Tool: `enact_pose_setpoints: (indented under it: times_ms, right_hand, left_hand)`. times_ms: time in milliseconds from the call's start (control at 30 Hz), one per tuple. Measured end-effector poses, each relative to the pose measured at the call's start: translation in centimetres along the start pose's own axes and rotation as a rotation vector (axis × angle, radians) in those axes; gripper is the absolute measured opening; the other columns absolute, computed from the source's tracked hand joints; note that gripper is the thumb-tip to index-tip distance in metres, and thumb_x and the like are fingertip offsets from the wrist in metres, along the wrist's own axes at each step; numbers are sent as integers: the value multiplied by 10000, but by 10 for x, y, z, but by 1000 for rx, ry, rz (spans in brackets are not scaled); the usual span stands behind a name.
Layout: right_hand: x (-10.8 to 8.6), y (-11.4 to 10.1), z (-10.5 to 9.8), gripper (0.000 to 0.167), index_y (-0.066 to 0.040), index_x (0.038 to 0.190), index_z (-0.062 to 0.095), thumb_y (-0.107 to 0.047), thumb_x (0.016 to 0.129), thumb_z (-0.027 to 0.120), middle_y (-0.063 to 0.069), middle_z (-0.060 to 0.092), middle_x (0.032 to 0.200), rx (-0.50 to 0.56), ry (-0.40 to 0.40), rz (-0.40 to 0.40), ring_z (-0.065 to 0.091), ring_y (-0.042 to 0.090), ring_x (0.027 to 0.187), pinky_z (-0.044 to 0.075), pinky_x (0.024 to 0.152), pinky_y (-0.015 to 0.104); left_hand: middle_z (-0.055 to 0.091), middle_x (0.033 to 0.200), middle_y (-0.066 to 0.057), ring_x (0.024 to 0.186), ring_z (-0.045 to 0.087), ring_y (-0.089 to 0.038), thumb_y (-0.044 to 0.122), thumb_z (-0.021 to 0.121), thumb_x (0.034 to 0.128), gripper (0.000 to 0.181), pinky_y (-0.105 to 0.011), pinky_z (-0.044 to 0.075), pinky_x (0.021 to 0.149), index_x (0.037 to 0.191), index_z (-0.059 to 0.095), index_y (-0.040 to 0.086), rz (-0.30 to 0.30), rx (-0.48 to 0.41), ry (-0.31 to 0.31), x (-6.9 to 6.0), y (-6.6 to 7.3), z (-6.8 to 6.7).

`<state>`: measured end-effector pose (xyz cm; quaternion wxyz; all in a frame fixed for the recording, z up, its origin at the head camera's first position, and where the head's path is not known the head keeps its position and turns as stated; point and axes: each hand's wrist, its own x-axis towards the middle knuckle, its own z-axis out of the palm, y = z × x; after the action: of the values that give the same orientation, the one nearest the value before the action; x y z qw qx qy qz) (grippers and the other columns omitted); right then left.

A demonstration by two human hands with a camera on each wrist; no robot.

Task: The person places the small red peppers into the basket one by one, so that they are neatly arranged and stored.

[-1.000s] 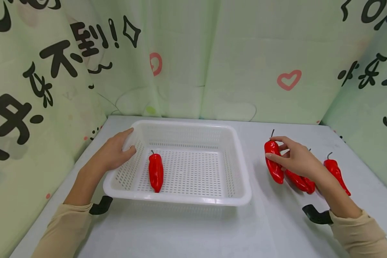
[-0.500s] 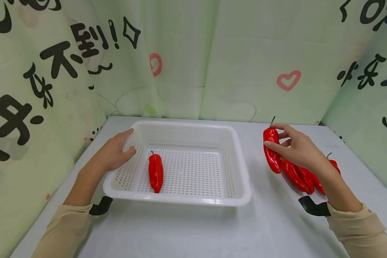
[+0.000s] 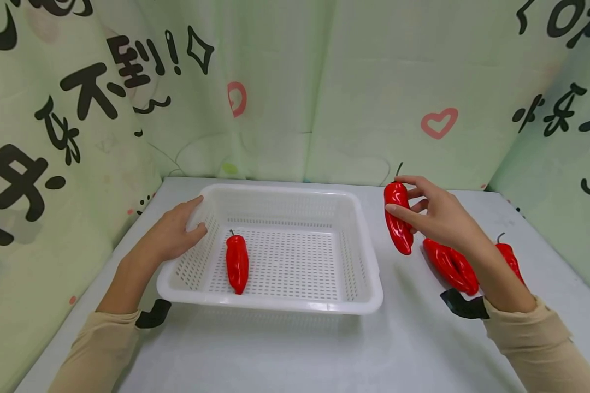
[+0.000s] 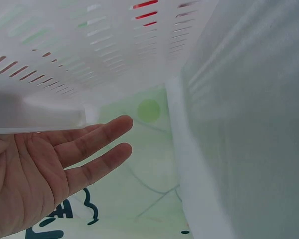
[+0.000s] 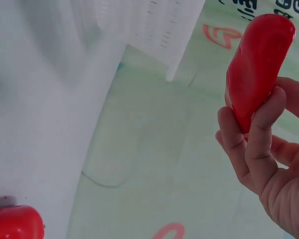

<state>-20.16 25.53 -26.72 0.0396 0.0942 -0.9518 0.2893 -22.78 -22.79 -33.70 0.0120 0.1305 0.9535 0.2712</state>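
In the head view my right hand [image 3: 437,213] pinches a red pepper [image 3: 395,218] near its stem, thumb on one side and fingers on the other. The pepper hangs tip down above the table, right of a white plastic basket [image 3: 275,307]. My left hand [image 3: 177,232] grips the basket's left rim, thumb over the inside; the left wrist view shows its fingers [image 4: 102,139] stretched out below the rim. One red pepper [image 3: 237,265] lies on the basket floor at the left. Several more red peppers [image 3: 449,265] lie on the table, partly hidden behind my right forearm.
The white table [image 3: 295,349] carries the basket at left of centre. Patterned green curtains [image 3: 364,109] hang along its back and sides. Another red pepper [image 3: 510,259] lies right of my right forearm.
My right hand has lifted the pepper off the others and carried it left toward the basket, so more of the peppers beneath show. The left hand and basket have stayed put.
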Motion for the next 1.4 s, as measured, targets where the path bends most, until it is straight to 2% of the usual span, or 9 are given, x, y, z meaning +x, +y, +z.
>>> enact_pose_setpoints:
  times_ms: [333,767,1033,1400]
  right_hand:
    - [9,-29,5,800,-141,1574,365,-345,913,767,227,537,1353,35,18,-63,595,386,1112,630,726,442]
    - [17,-58,10,711,-157,1537,414,-312,930,750,189,561,1340,79,14,-113,606,369,1111,630,729,430]
    - [22,-69,14,685,-160,1521,438,-281,925,754,155,582,1312,117,19,-147,635,325,1059,631,730,423]
    - [30,-81,22,665,-168,1506,455,-276,922,756,129,588,1289,162,23,-178,632,298,1044,631,724,412]
  left_hand:
    - [389,1540,-310,1204,526,-439,213,505,1011,695,-648,468,1033,1603,225,-20,-33,-1,-12,0,-2,2]
    - [431,1500,-312,1126,580,-435,210,535,1005,712,-640,516,962,1605,222,-12,-46,-10,-14,0,1,0]
    - [397,1526,-316,1188,543,-458,223,537,1009,718,-666,477,996,1608,215,-6,-48,-7,-18,1,2,0]
    - [425,1502,-316,1114,580,-427,217,533,1010,708,-641,514,971,1603,225,-18,-28,-6,-14,2,0,1]
